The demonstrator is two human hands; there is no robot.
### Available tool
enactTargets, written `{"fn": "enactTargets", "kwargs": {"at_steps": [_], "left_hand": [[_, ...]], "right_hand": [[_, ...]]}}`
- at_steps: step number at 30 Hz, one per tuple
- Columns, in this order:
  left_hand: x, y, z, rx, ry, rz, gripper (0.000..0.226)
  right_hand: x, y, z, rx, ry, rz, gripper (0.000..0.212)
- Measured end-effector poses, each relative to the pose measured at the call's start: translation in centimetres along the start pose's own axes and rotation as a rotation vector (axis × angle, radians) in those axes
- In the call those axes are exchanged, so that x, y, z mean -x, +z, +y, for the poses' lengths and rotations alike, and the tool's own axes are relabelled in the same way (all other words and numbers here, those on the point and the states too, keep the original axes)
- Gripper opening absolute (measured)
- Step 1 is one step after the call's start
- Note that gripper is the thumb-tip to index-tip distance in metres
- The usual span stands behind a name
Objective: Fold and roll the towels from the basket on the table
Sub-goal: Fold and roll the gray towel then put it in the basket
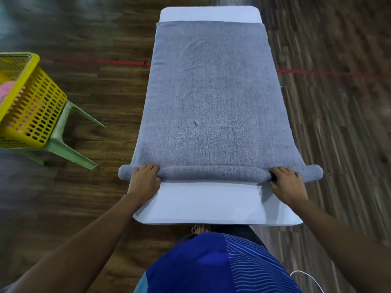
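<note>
Gripping a grey towel [209, 98] at its rolled near end, both hands clamped on it. On the left hand [145, 178], fingers curled over the top of the roll [213, 173], close to its left tip. On the right hand [287, 182], fingers bent over the roll in the same way, close to the right tip, knuckles up.

Between the hands, a tight, low tube of cloth running straight across. Outside each hand, a short stub of roll jutting past the side of the table [209, 201].

Beyond the fingertips, the flat rest of the towel, lying on the table, reaching almost to the far end and covering nearly the whole width, with only faint creases. Past its far hem, a bare white strip of tabletop. Behind the hands, toward the body, another bare white band, with the wrists crossing its corners.

Well out to the left of the left hand, a yellow basket [29, 106] with slotted walls, tilted, sitting on a green stool [67, 134]. Inside at its rim, something pink [5, 89], too blurred to name.

Under everything, a dark wood floor [95, 102], with a red line [118, 62] crossing it beyond both hands and hidden by the table in the middle.

Nearer than the wrists, a blue shirt [211, 267], a bare foot [197, 229] just past the table's near edge, and a white cable [304, 278] under the right forearm.
</note>
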State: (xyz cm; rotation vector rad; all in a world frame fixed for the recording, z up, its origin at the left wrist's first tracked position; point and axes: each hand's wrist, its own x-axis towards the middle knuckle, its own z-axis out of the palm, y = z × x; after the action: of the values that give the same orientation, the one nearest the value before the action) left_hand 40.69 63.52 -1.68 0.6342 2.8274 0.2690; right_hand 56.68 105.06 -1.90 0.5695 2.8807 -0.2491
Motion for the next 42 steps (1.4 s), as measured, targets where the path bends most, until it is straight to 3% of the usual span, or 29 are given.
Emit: {"fn": "enactTargets", "kwargs": {"at_steps": [1, 4, 8, 10, 15, 17, 19, 22, 25, 27, 31, 34, 37, 39, 42], "left_hand": [[-0.3, -0.3, 0.1, 0.005, -0.017, -0.014, 0.008], [-0.7, -0.9, 0.0, 0.032, -0.080, -0.086, 0.018], [-0.8, -0.3, -0.9, 0.015, -0.014, 0.144, 0.008], [-0.6, 0.0, -0.8, 0.051, 0.046, 0.148, 0.013], [1.0, 1.2, -0.6, 0.000, 0.083, -0.015, 0.042], [1.1, 1.2, -0.9, 0.020, 0.068, -0.017, 0.046], [0.8, 0.7, -0.7, 0.053, 0.040, 0.009, 0.033], [0.2, -0.5, -0.2, 0.069, 0.029, -0.003, 0.007], [-0.2, -1.1, -0.8, 0.075, 0.002, -0.092, 0.024], [-0.6, -0.8, -1.3, 0.065, -0.002, -0.029, 0.023], [-0.8, -0.1, -1.5, -0.020, 0.069, 0.194, 0.016], [-0.1, 0.2, -0.7, -0.020, 0.136, 0.128, 0.032], [0.6, 0.9, -0.8, -0.107, 0.108, -0.006, 0.049], [0.6, 1.1, -1.0, -0.123, 0.066, -0.077, 0.060], [0.2, 0.6, -0.6, -0.103, 0.063, 0.011, 0.040]], "right_hand": [[-0.2, -0.4, 0.0, 0.023, 0.012, -0.032, 0.024], [-0.8, -1.3, 0.4, 0.084, 0.077, -0.150, 0.040], [-1.1, -0.5, 0.9, -0.003, 0.031, 0.102, 0.018], [-0.9, -0.2, 0.6, -0.069, -0.004, 0.095, 0.015], [0.7, 1.1, 0.2, -0.016, -0.037, -0.012, 0.053], [0.7, 1.1, 0.2, -0.016, -0.033, 0.038, 0.046], [0.3, 0.3, 0.0, -0.029, -0.017, 0.066, 0.035], [-0.6, -1.0, 0.0, 0.003, -0.006, -0.031, 0.026], [-1.4, -1.8, 0.5, 0.039, 0.045, -0.199, 0.034], [-1.6, -1.6, 0.6, 0.040, 0.045, -0.148, 0.024], [-1.2, -0.8, 0.4, -0.052, -0.049, 0.152, 0.005], [-0.6, -0.1, 0.0, -0.092, -0.042, 0.084, 0.020], [0.3, 0.9, -0.1, -0.048, -0.057, -0.011, 0.047], [0.4, 1.0, 0.0, -0.036, -0.067, -0.020, 0.053], [0.1, -0.2, -0.1, -0.015, -0.033, 0.009, 0.044]]}}
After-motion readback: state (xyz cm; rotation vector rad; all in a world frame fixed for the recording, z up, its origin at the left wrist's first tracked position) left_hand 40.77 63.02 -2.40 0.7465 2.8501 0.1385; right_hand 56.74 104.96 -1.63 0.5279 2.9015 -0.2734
